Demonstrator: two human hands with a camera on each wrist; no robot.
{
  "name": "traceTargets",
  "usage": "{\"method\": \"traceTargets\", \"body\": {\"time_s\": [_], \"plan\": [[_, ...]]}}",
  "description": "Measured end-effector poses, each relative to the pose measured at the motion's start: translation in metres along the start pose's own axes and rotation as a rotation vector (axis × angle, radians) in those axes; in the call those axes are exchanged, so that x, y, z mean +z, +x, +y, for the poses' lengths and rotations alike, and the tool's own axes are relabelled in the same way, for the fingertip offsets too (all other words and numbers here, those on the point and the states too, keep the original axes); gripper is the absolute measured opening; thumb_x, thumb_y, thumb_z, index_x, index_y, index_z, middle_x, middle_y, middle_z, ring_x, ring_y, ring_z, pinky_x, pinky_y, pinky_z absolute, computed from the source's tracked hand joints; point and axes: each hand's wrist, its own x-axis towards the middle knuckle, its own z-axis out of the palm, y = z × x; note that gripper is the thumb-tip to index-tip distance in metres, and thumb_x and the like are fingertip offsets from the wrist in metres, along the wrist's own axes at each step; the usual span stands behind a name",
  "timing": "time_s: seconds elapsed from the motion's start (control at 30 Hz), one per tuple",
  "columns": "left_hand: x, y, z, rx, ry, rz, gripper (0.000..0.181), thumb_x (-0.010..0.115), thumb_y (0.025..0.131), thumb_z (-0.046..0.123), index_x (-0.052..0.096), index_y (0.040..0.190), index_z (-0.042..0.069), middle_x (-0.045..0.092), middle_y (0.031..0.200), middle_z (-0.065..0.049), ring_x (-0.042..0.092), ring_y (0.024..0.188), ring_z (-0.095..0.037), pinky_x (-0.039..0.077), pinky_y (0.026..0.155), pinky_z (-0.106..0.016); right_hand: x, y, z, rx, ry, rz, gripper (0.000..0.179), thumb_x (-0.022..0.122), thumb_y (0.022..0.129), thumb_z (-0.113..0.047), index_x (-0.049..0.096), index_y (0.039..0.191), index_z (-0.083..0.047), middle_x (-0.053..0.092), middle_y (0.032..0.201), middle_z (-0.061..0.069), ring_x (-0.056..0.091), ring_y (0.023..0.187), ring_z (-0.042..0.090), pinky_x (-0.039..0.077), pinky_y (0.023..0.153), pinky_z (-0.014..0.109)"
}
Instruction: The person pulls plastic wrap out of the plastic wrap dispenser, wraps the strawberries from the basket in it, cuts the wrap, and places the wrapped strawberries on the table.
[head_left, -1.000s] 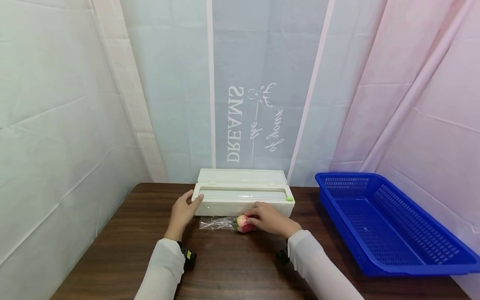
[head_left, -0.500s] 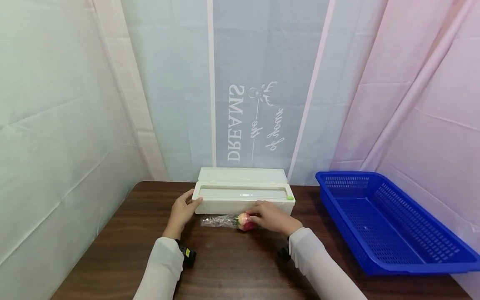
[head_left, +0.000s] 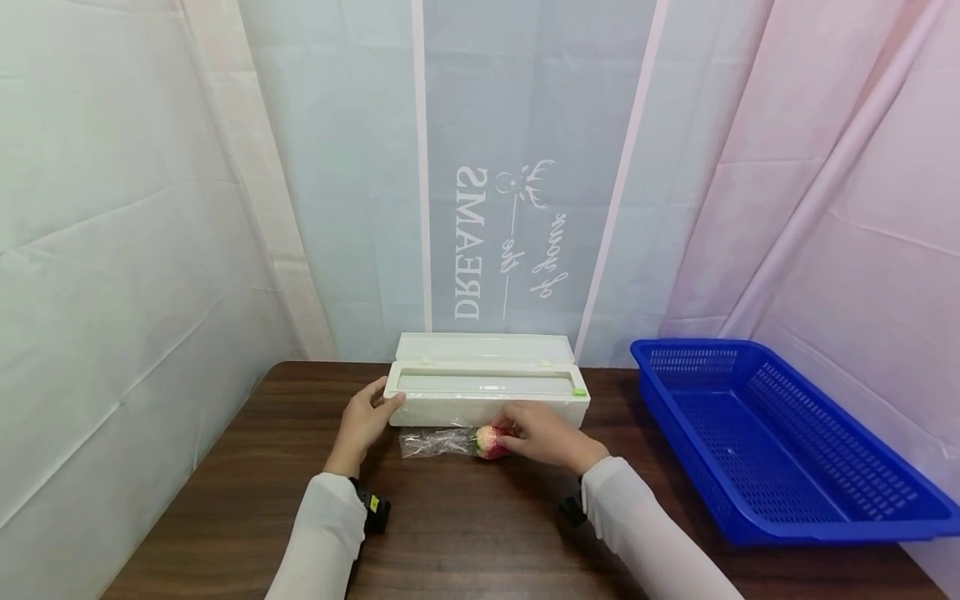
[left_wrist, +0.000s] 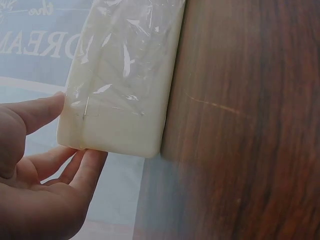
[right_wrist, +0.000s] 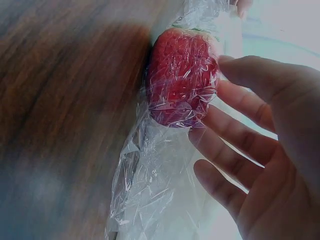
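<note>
A long white cling film dispenser [head_left: 486, 410] stands at the back of the table with its lid raised. My left hand [head_left: 364, 422] grips its left end, the thumb on the upper front edge and the fingers around the end face. A strawberry [right_wrist: 183, 79], red with a pale cream top, lies on its side close against the dispenser's front, wrapped in clear film. My right hand [head_left: 542, 433] holds the strawberry between thumb and fingers. Crinkled cling film [head_left: 437, 442] trails to the strawberry's left. More film covers the dispenser's front in the left wrist view.
On the right of the brown wooden table [head_left: 465, 533] stands a blue perforated plastic basket [head_left: 817, 533]. A printed curtain [head_left: 360, 208] hangs right behind the dispenser, and pale cloth walls rise on both sides.
The right hand and the strawberry have shifted only slightly, and the film on its left lies a little differently. The left hand keeps its place on the dispenser.
</note>
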Motion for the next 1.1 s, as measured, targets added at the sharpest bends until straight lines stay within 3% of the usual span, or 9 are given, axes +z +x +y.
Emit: {"method": "traceTargets", "body": {"time_s": [0.23, 0.57, 0.87, 0.97, 1.1], "plan": [[0.0, 0.0, 0.001, -0.009, 0.002, 0.001, 0.065, 0.06, 0.09, 0.035, 0.035, 0.143, 0.007, 0.034, 0.146, -0.021, 0.038, 0.126, -0.034, 0.042, 0.098, -0.051, -0.003, -0.004, -0.003, 0.018, -0.034, 0.037, 0.018, 0.06, 0.091, -0.027, 0.063, 0.104, -0.014, 0.063, 0.097, -0.003, 0.057, 0.087, 0.008, 0.053, 0.075, 0.032], [0.0, -0.001, 0.002, -0.011, -0.005, 0.008, 0.064, 0.06, 0.091, 0.034, 0.035, 0.143, 0.006, 0.036, 0.144, -0.02, 0.04, 0.125, -0.033, 0.043, 0.097, -0.051, -0.02, -0.009, 0.002, 0.106, -0.105, 0.25, 0.012, 0.063, 0.089, -0.029, 0.066, 0.093, -0.018, 0.061, 0.086, -0.007, 0.055, 0.077, 0.004, 0.054, 0.068, 0.029], [0.001, 0.0, 0.0, -0.002, -0.01, 0.013, 0.063, 0.061, 0.091, 0.033, 0.037, 0.142, 0.006, 0.041, 0.141, -0.02, 0.044, 0.122, -0.031, 0.045, 0.096, -0.051, -0.035, -0.016, 0.024, 0.181, -0.226, 0.395, 0.018, 0.069, 0.084, -0.031, 0.065, 0.091, -0.014, 0.059, 0.082, 0.001, 0.053, 0.072, 0.013, 0.051, 0.062, 0.035], [0.002, 0.001, 0.0, 0.006, -0.007, 0.016, 0.062, 0.061, 0.09, 0.033, 0.037, 0.141, 0.006, 0.042, 0.141, -0.02, 0.045, 0.121, -0.03, 0.046, 0.095, -0.05, -0.04, -0.021, 0.034, 0.269, -0.268, 0.398, 0.028, 0.07, 0.082, -0.035, 0.061, 0.093, -0.011, 0.056, 0.081, 0.004, 0.051, 0.069, 0.016, 0.049, 0.06, 0.036], [0.002, 0.002, -0.001, 0.013, 0.002, 0.021, 0.063, 0.062, 0.09, 0.033, 0.038, 0.141, 0.005, 0.041, 0.141, -0.02, 0.045, 0.12, -0.031, 0.046, 0.094, -0.05, -0.046, -0.029, 0.048, 0.379, -0.249, 0.337, 0.04, 0.069, 0.082, -0.043, 0.057, 0.096, -0.008, 0.054, 0.085, 0.006, 0.049, 0.071, 0.017, 0.048, 0.062, 0.037]]}}
